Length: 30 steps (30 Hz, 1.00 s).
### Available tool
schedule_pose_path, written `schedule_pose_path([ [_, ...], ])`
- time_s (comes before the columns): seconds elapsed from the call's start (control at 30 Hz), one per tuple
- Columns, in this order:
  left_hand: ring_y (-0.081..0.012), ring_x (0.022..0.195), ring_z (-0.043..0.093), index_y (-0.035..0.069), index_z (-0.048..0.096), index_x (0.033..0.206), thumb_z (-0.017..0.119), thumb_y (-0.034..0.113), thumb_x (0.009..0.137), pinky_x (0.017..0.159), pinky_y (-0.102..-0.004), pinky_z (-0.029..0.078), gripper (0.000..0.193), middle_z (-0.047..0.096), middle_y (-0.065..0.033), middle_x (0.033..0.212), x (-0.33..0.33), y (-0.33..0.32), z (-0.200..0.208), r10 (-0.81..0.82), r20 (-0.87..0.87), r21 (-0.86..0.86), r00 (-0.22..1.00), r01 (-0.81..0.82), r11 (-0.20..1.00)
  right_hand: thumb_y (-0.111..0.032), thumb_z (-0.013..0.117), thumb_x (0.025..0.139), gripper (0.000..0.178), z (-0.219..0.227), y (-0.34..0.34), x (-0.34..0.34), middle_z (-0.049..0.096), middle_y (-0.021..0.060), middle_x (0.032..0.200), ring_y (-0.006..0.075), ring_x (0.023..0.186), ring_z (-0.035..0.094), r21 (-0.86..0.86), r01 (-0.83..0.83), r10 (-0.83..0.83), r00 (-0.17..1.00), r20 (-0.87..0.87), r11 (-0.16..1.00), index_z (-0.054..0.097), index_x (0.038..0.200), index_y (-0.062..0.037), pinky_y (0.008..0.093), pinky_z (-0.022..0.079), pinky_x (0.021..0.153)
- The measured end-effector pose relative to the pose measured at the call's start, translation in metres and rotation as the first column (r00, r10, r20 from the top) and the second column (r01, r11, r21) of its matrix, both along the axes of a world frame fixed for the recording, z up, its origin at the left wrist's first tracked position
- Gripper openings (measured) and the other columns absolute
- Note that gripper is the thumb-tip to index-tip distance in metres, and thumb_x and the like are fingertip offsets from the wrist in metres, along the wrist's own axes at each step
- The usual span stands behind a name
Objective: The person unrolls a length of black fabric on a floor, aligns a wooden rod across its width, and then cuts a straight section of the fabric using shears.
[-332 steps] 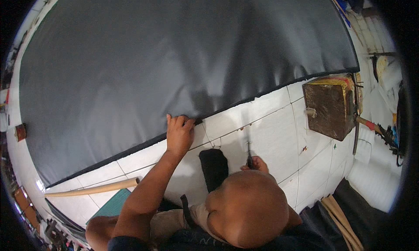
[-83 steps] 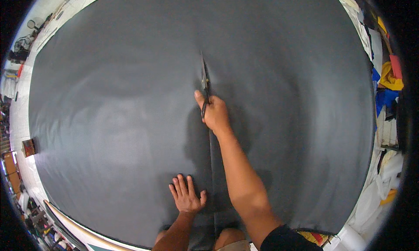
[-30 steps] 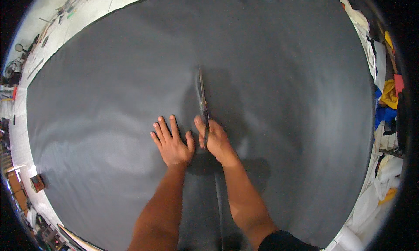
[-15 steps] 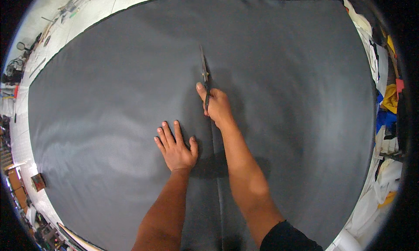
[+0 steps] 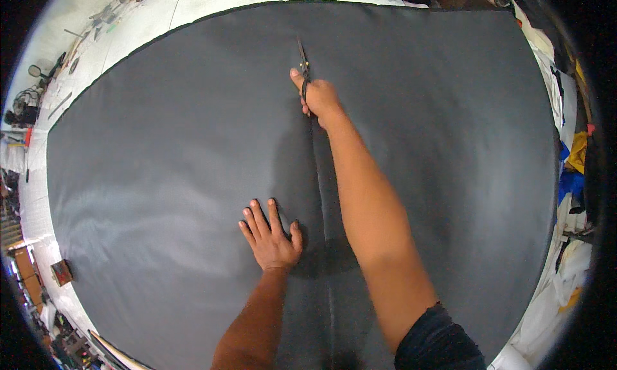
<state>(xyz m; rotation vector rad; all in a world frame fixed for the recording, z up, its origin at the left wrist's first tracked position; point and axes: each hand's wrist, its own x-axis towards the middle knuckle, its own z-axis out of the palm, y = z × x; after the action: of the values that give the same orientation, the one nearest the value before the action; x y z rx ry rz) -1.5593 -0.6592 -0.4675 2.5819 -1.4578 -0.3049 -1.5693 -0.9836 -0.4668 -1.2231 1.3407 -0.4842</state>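
Note:
A wide sheet of dark grey leather-like material point(image 5: 160, 164) is spread over a white table. My right hand point(image 5: 320, 100) grips a pair of scissors point(image 5: 304, 56) by its handles, far up the sheet, with the blades pointing away from me. Behind the scissors a cut line point(image 5: 323, 209) runs back through the sheet toward me, between my two arms. My left hand point(image 5: 273, 246) lies flat on the sheet just left of that line, fingers spread, holding nothing.
White table top point(image 5: 38, 196) shows around the sheet's left and far edges. On the left rim sits a small brown box point(image 5: 62, 273). Past the right edge are heaped white, blue and yellow materials point(image 5: 577, 153). Tools and clutter lie at the lower left.
My right hand with the scissors has moved farther away from me, and the cut line behind it has grown longer. My left hand stays flat, appearing slightly lower and farther right in view.

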Motion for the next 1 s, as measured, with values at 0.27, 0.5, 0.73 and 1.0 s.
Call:
schedule_pose_path([
  [0.27,-0.0475,0.145,0.016,0.006,0.032,0.149,0.055,0.036,0.087,0.116,-0.0612,0.009,0.073,0.021,-0.0278,0.156,0.006,0.001,-0.005,-0.009,-0.011,0.004,1.0,0.009,1.0,-0.063,0.065,0.083,0.066,-0.004,-0.06,0.036,0.056,0.0091,0.053,0.0208,0.046,0.056,-0.061,-0.016,0.016,1.0,-0.004,0.998,0.06,0.06,-0.0013,0.0369,0.043,0.051],
  [0.5,-0.0478,0.144,0.016,0.007,0.035,0.148,0.056,0.037,0.086,0.116,-0.0622,0.007,0.073,0.023,-0.0283,0.155,0.002,0.002,-0.006,-0.001,-0.04,0.011,0.999,0.002,1.0,-0.058,0.071,0.083,0.053,0.001,-0.123,0.056,0.052,0.0017,0.058,0.0116,0.048,0.048,-0.001,0.009,-0.009,1.0,0.005,1.0,0.056,0.067,-0.0088,0.0281,0.042,0.047],
  [0.73,-0.0476,0.144,0.017,0.005,0.036,0.147,0.054,0.039,0.087,0.116,-0.0615,0.008,0.072,0.023,-0.028,0.155,-0.003,-0.004,-0.003,-0.01,-0.043,0.021,0.999,0.01,1.0,-0.059,0.065,0.086,0.057,-0.006,-0.122,0.05,0.06,0.0057,0.06,0.0169,0.053,0.057,-0.198,-0.031,0.019,0.998,-0.062,0.98,0.06,0.07,-0.0044,0.0332,0.044,0.055],
  [1.0,-0.0465,0.145,0.017,0.006,0.035,0.148,0.053,0.039,0.088,0.116,-0.061,0.011,0.07,0.023,-0.0269,0.155,0.013,0.009,-0.004,0.02,0.011,0.006,1.0,-0.02,1.0,-0.029,0.07,0.09,0.036,0.024,0.184,-0.104,0.059,0.006,0.089,0.0152,0.082,0.057,0.002,0.09,-0.09,0.993,-0.081,0.996,0.054,0.107,-0.0013,0.0328,0.049,0.075],
])
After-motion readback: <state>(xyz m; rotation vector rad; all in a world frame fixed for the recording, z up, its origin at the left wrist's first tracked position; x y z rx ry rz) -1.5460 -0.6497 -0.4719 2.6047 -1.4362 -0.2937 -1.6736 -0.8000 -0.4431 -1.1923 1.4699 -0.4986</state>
